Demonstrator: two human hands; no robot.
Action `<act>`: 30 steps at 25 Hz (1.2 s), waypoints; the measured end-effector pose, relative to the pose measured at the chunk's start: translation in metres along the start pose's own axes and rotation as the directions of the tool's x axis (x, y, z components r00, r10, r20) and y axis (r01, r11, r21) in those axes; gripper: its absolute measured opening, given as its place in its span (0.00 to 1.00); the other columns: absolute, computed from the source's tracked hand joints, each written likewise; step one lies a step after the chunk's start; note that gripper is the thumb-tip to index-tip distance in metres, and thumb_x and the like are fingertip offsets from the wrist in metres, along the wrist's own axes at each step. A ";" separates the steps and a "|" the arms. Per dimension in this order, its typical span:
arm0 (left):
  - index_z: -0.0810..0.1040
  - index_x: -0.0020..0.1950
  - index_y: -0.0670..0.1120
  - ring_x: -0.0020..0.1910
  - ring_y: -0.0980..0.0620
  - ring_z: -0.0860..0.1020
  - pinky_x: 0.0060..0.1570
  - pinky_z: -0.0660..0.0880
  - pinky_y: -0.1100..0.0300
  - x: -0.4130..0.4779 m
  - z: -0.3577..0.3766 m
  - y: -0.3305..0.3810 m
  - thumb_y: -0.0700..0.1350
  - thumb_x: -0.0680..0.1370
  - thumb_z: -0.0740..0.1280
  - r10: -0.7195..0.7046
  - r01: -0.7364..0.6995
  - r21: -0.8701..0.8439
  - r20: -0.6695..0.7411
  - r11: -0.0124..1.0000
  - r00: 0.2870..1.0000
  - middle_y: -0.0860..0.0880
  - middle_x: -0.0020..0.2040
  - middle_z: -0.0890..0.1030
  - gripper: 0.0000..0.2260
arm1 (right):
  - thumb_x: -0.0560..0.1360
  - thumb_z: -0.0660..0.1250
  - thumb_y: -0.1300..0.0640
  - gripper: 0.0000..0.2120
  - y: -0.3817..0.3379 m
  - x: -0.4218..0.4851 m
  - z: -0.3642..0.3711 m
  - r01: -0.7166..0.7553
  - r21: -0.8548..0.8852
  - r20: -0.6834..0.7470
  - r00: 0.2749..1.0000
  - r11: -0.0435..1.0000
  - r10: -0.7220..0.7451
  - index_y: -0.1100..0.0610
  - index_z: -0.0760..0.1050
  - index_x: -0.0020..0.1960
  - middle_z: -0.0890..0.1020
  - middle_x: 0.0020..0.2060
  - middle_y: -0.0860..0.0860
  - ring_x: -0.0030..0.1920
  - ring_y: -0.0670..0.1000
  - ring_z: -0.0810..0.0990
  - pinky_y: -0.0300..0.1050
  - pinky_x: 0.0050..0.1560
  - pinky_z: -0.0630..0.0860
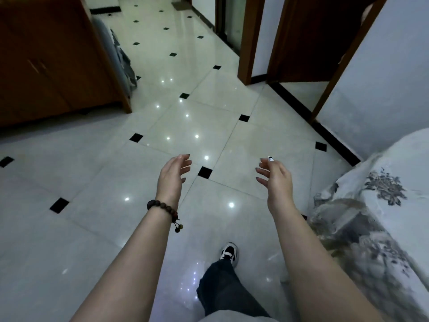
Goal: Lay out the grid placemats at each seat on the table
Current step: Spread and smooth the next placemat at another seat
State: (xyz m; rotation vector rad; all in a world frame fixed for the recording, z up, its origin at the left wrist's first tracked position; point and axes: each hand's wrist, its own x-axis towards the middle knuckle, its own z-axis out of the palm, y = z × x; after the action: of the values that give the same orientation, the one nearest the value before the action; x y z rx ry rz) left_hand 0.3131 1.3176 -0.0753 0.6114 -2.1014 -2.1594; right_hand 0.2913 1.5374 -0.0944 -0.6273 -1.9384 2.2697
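Both hands empty: left hand (173,173) and right hand (276,176) held out in front, palms facing, fingers loosely spread, gripping nothing. They hang above the tiled floor (92,163), one shoe (229,252) stepping forward. Likely walking, arms out for balance or reaching. No placemats or table in view; wooden cabinet (51,66) stands far left of the hands.

Left hand (174,175) and right hand (276,180) — fingers loosely spread, palms facing, nothing held — near pale floral-print cloth (380,205).

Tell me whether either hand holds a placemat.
No: the left hand and right hand are open and empty above the tiled floor.
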 end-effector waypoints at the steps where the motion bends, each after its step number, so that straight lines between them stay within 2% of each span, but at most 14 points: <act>1: 0.79 0.54 0.51 0.57 0.51 0.78 0.60 0.71 0.49 0.029 0.018 0.010 0.50 0.80 0.55 0.005 -0.005 0.003 0.014 1.000 1.000 0.48 0.55 0.81 0.13 | 0.78 0.59 0.54 0.11 -0.010 0.031 0.004 0.007 0.016 -0.015 1.000 1.000 -0.007 0.52 0.79 0.44 0.80 0.45 0.52 0.47 0.51 0.81 0.47 0.47 0.77; 6: 0.80 0.52 0.53 0.57 0.51 0.79 0.60 0.71 0.49 0.149 0.122 0.072 0.52 0.80 0.56 0.016 -0.015 -0.009 0.128 1.000 0.992 0.49 0.55 0.82 0.13 | 0.78 0.59 0.53 0.11 -0.064 0.166 -0.002 0.023 0.066 -0.138 0.990 0.998 -0.013 0.53 0.79 0.44 0.80 0.45 0.52 0.46 0.50 0.81 0.46 0.46 0.77; 11: 0.79 0.51 0.52 0.57 0.50 0.78 0.60 0.71 0.50 0.210 0.225 0.098 0.52 0.80 0.56 -0.006 -0.004 0.033 0.298 0.999 0.955 0.50 0.54 0.81 0.12 | 0.78 0.59 0.53 0.11 -0.089 0.241 -0.040 0.039 0.090 -0.275 0.961 0.995 -0.013 0.53 0.79 0.45 0.80 0.45 0.51 0.47 0.50 0.81 0.48 0.50 0.77; 15: 0.80 0.50 0.52 0.57 0.51 0.79 0.58 0.72 0.51 0.248 0.304 0.110 0.55 0.76 0.59 -0.019 -0.015 0.076 0.440 0.997 0.898 0.50 0.53 0.81 0.13 | 0.78 0.59 0.55 0.10 -0.099 0.284 -0.082 0.058 0.149 -0.456 0.890 0.987 0.017 0.52 0.78 0.43 0.79 0.42 0.51 0.46 0.51 0.81 0.45 0.45 0.77; 19: 0.80 0.52 0.51 0.57 0.51 0.78 0.61 0.71 0.50 0.289 0.382 0.110 0.51 0.80 0.56 -0.038 -0.028 0.108 0.565 0.994 0.824 0.50 0.53 0.81 0.13 | 0.78 0.60 0.56 0.09 -0.104 0.322 -0.121 0.082 0.194 -0.625 0.779 0.978 0.059 0.53 0.77 0.42 0.79 0.42 0.52 0.44 0.50 0.80 0.44 0.44 0.76; 24: 0.80 0.51 0.52 0.56 0.50 0.78 0.61 0.71 0.49 0.336 0.485 0.110 0.51 0.80 0.56 -0.077 -0.051 0.154 0.721 0.987 0.688 0.50 0.54 0.81 0.13 | 0.77 0.60 0.57 0.09 -0.111 0.376 -0.154 0.132 0.199 -0.776 0.626 0.971 0.074 0.54 0.77 0.42 0.80 0.44 0.55 0.44 0.51 0.80 0.42 0.41 0.75; 26: 0.80 0.52 0.51 0.56 0.50 0.79 0.61 0.71 0.48 0.355 0.532 0.117 0.51 0.80 0.56 -0.100 -0.071 0.182 0.783 0.981 0.614 0.50 0.53 0.82 0.13 | 0.77 0.60 0.58 0.09 -0.120 0.403 -0.165 0.173 0.208 -0.829 0.554 0.963 0.080 0.54 0.77 0.42 0.80 0.44 0.55 0.42 0.51 0.80 0.42 0.40 0.75; 28: 0.80 0.52 0.50 0.56 0.51 0.79 0.60 0.72 0.49 0.371 0.580 0.127 0.51 0.80 0.57 -0.125 -0.103 0.208 0.843 0.973 0.523 0.50 0.53 0.82 0.12 | 0.77 0.59 0.59 0.10 -0.130 0.428 -0.175 0.205 0.204 -0.879 0.468 0.957 0.087 0.55 0.77 0.42 0.80 0.44 0.56 0.42 0.51 0.80 0.43 0.41 0.75; 30: 0.80 0.52 0.50 0.56 0.51 0.79 0.59 0.72 0.50 0.378 0.627 0.136 0.51 0.80 0.58 -0.131 -0.155 0.208 0.907 0.966 0.400 0.50 0.53 0.82 0.12 | 0.78 0.59 0.59 0.09 -0.139 0.446 -0.187 0.265 0.214 -0.927 0.359 0.940 0.110 0.57 0.77 0.44 0.80 0.44 0.58 0.45 0.54 0.79 0.45 0.42 0.75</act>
State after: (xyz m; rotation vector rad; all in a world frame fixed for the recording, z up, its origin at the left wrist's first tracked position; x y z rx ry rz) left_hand -0.2682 1.7815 -0.0388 -0.9235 -2.8294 -2.5106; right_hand -0.0739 1.8830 -0.0910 -1.3436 -0.9157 1.4431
